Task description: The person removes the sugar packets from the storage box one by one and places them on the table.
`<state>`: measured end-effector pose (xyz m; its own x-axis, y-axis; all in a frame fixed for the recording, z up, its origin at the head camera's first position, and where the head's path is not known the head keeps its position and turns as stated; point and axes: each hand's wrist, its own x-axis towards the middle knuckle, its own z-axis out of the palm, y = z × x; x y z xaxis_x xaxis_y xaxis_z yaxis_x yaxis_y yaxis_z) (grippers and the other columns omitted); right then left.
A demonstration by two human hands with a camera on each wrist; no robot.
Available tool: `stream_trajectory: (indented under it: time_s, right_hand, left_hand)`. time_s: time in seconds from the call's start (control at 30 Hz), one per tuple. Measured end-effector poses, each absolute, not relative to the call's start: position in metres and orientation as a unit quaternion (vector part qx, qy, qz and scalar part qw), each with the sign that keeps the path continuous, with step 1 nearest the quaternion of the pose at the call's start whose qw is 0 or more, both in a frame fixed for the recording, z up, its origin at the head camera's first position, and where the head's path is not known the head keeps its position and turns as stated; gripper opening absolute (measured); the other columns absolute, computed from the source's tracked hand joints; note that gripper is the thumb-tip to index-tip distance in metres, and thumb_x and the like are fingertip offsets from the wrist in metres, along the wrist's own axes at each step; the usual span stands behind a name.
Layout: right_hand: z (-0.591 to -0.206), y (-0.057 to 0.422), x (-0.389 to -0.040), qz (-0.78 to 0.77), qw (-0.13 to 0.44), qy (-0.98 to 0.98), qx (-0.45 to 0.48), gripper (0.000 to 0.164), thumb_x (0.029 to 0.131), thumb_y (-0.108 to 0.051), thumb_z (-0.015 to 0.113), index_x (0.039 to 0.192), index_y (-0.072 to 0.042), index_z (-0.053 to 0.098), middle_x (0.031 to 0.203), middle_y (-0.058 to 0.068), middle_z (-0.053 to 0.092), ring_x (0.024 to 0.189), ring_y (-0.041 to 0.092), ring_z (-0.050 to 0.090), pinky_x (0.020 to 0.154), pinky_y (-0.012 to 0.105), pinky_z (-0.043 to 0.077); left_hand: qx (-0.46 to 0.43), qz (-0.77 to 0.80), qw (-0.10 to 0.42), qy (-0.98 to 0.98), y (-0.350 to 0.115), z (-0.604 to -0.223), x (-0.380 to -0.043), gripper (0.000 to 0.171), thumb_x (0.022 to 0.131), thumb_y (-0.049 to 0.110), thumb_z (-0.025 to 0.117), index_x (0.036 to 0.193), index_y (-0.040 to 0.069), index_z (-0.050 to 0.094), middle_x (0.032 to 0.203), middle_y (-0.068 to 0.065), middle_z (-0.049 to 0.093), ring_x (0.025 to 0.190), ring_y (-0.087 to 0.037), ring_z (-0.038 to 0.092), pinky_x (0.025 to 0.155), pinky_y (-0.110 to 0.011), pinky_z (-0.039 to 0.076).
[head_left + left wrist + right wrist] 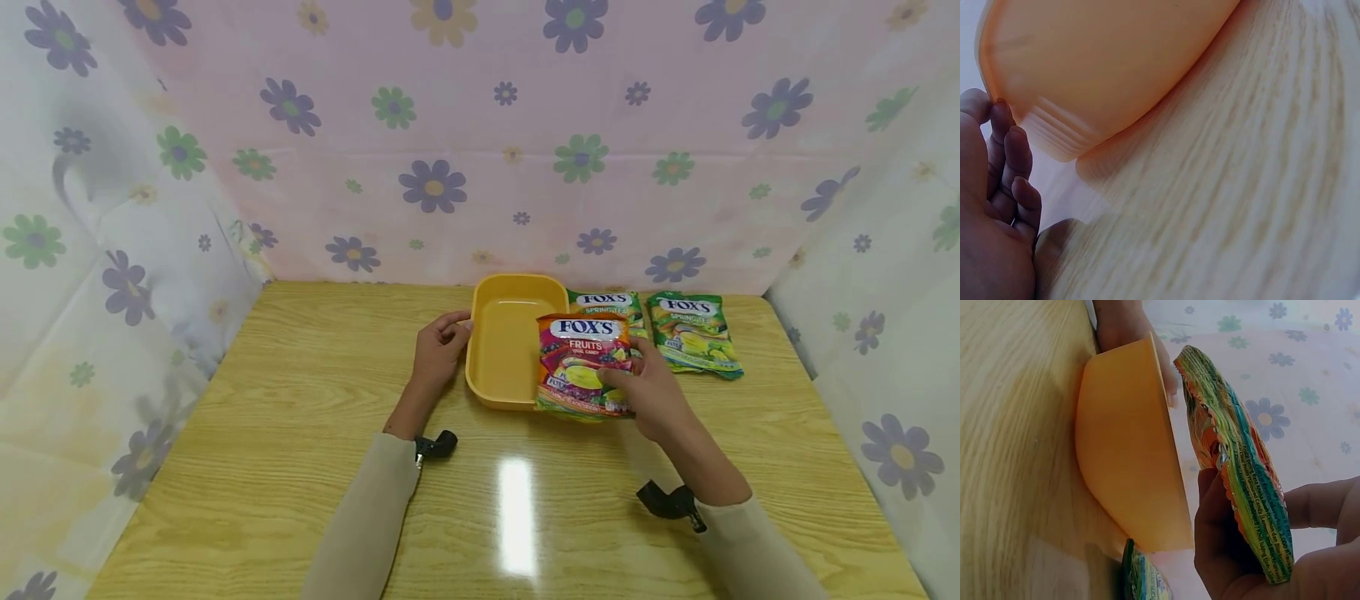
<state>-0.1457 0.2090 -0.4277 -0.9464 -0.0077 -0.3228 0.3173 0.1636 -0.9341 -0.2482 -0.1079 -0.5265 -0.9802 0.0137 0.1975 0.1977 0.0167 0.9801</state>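
In the head view my right hand point(662, 402) holds a red-and-purple bag of FOX'S Fruits candy point(577, 354) by its right edge, thumb on the front. The bag overlaps the right side of a yellow plastic tray point(501, 354). The right wrist view shows the candy bag point(1235, 456) edge-on, above the tray's rim, with green on its side; whether a second bag lies behind is unclear. My left hand point(438, 354) pinches the tray's left rim; in the left wrist view its fingers point(1017, 150) lie against the outer wall.
Right of the tray, a green FOX'S Spring Tea bag point(636, 310) lies partly hidden behind the held one. Another Spring Tea bag point(693, 333) lies farther right. A flowered cloth point(480, 200) borders the back and sides of the wooden table point(315, 375).
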Motion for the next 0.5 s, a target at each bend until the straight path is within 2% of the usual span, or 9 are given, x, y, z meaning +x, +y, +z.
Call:
stream_trajectory:
  time_s: [0.13,0.5]
  right_hand:
    - [-0.429,0.215,-0.140,-0.638,0.138,0.752,0.094,0.086,0.106,-0.011,0.063,0.168,-0.002,0.005,0.152,0.029,0.045,0.117,0.024,0.062,0.085,0.026,0.058]
    - [-0.437,0.232,-0.127,-0.659,0.143,0.736,0.064,0.082,0.104,-0.005,0.062,0.167,0.000,0.009,0.155,0.032,0.043,0.106,0.009,0.067,0.087,0.030,0.060]
  left_hand:
    - [-0.072,-0.690,0.066,-0.717,-0.109,-0.526,-0.247,0.025,0.104,0.015,0.071,0.126,0.004,0.075,0.076,0.002,0.071,0.073,-0.013,0.064,0.069,-0.022,0.052]
    - [-0.074,-0.685,0.066,-0.721,-0.110,-0.526,-0.247,0.025,0.104,0.015,0.070,0.127,0.006,0.075,0.078,0.001,0.072,0.076,-0.015,0.063,0.072,-0.024,0.051]
